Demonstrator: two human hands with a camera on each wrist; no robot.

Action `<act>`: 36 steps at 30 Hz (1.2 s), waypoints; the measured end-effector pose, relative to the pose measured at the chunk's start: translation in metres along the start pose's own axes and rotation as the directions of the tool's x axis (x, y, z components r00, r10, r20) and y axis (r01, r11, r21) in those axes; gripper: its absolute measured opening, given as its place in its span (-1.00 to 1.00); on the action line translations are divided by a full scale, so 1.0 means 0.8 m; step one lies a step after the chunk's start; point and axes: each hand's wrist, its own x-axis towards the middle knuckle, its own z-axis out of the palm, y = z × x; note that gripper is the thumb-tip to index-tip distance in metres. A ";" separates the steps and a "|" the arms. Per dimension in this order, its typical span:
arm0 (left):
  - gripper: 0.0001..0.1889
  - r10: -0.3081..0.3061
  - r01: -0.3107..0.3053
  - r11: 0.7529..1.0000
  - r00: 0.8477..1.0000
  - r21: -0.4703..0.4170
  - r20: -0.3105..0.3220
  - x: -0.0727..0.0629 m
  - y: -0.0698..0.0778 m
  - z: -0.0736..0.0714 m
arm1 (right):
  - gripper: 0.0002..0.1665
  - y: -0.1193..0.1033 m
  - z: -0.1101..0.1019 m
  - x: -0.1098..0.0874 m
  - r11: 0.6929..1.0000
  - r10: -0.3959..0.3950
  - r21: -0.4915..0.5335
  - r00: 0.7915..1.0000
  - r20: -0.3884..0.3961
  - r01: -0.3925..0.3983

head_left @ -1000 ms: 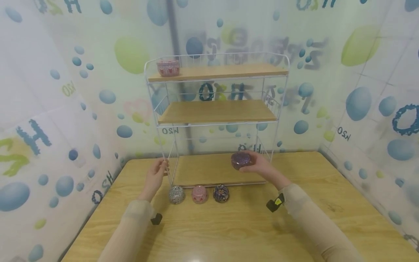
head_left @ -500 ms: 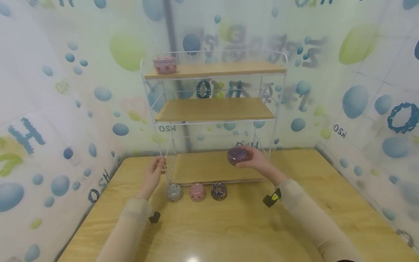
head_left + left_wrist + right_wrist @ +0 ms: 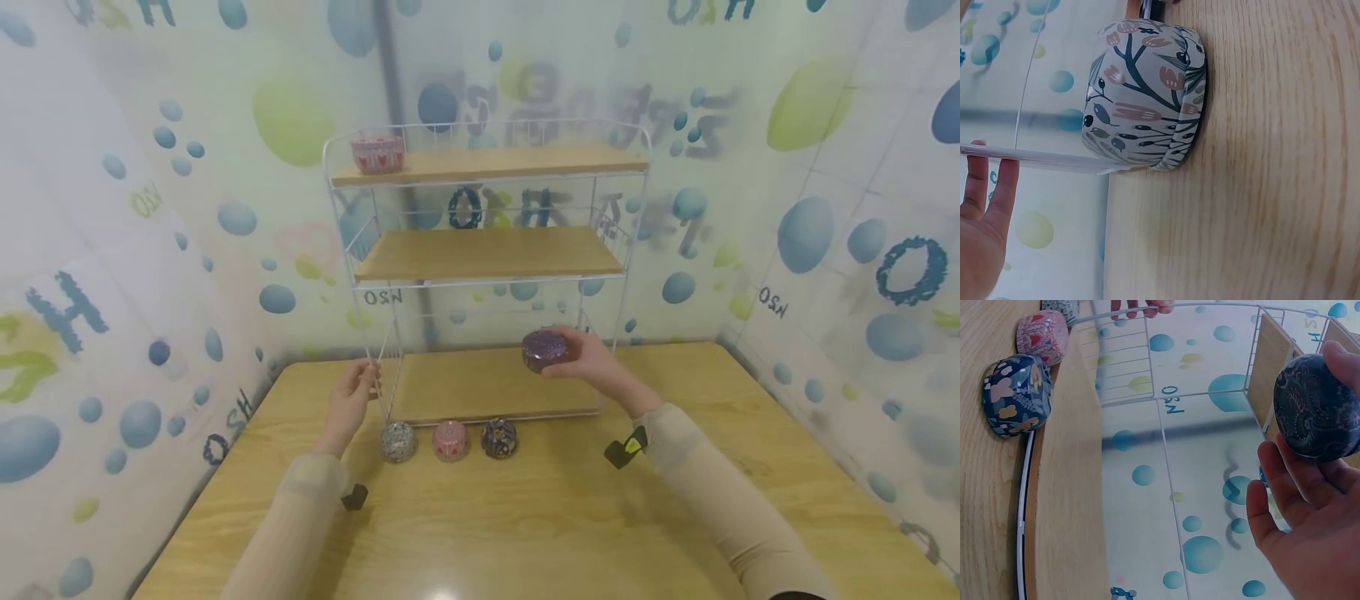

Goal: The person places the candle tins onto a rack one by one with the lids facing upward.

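Note:
My right hand (image 3: 588, 360) grips a round tin (image 3: 543, 351) with a dark purple paisley print. It holds the tin in the air above the bottom shelf board, thumb on one side and fingers on the other. My left hand (image 3: 352, 396) holds the white front post of the wire shelf rack (image 3: 487, 282) on the left; in the left wrist view its fingertips (image 3: 1009, 172) are at the post. Along the rack's front edge on the table stand a pale floral tin (image 3: 1141, 94), a pink patterned tin (image 3: 451, 441) and a navy floral tin (image 3: 1017, 395).
Another pink tin (image 3: 378, 155) stands at the left end of the top shelf board (image 3: 517, 160). Below it are the middle board (image 3: 491, 254) and the bottom board (image 3: 457, 383). The rack stands on a wooden table (image 3: 480, 517) before a wall hanging with dots.
My right hand has raised the purple tin slightly above the bottom board. The left hand stays on the rack's post. The head view has shifted a little.

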 end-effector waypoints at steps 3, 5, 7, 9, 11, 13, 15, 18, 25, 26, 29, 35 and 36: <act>-0.75 0.004 -0.004 1.000 1.000 0.000 0.001 -0.002 0.004 0.000 | -0.20 -0.005 -0.002 0.001 1.000 -0.027 0.007 1.000 0.012 0.027; -0.75 0.010 -0.010 1.000 1.000 0.000 0.002 -0.003 0.004 -0.001 | -0.22 -0.010 -0.003 0.002 0.999 -0.045 0.024 0.999 0.018 0.045; -0.75 0.008 -0.008 1.000 1.000 -0.006 -0.001 -0.002 0.002 -0.001 | -0.22 -0.014 -0.003 0.005 0.997 -0.059 0.044 0.998 0.025 0.058; -0.76 0.003 -0.003 1.000 1.000 -0.007 -0.002 -0.003 -0.001 -0.002 | -0.21 -0.017 -0.004 0.008 0.996 -0.065 0.056 0.997 0.029 0.063; -0.76 0.001 -0.001 1.000 1.000 -0.010 -0.005 -0.003 -0.003 -0.002 | -0.21 -0.021 -0.005 0.011 0.996 -0.069 0.061 0.997 0.029 0.068; -0.76 0.001 -0.001 1.000 1.000 -0.008 -0.006 -0.004 -0.004 -0.003 | -0.21 -0.024 -0.006 0.014 0.995 -0.077 0.059 0.997 0.025 0.075; -0.76 0.001 -0.001 1.000 1.000 -0.004 -0.007 -0.004 -0.004 -0.003 | -0.22 -0.028 -0.009 0.016 0.995 -0.089 0.048 0.996 0.017 0.088; -0.75 0.003 -0.003 1.000 1.000 0.002 -0.003 -0.004 -0.002 -0.003 | -0.24 -0.034 -0.013 0.019 0.993 -0.111 0.043 0.994 0.012 0.111; -0.71 -0.006 0.006 1.000 1.000 0.001 0.028 0.000 0.001 -0.001 | -0.22 -0.049 -0.022 0.023 0.990 -0.126 0.059 0.992 0.007 0.125; -0.71 0.001 -0.001 1.000 0.999 -0.003 0.032 0.001 0.000 -0.001 | -0.22 -0.051 -0.023 0.024 0.991 -0.120 0.059 0.993 0.008 0.119; -0.69 0.000 0.001 1.000 1.000 -0.020 0.031 0.007 -0.016 -0.001 | -0.19 -0.060 -0.024 0.026 0.993 -0.106 0.052 0.994 0.009 0.106; -0.66 0.011 -0.011 1.000 1.000 -0.011 0.004 0.015 -0.045 -0.001 | -0.19 -0.073 -0.027 0.031 0.995 -0.098 0.009 0.995 -0.008 0.098; -0.66 0.019 -0.019 1.000 1.000 -0.013 0.001 0.015 -0.047 -0.002 | -0.20 -0.075 -0.027 0.031 0.995 -0.101 0.005 0.995 -0.007 0.101</act>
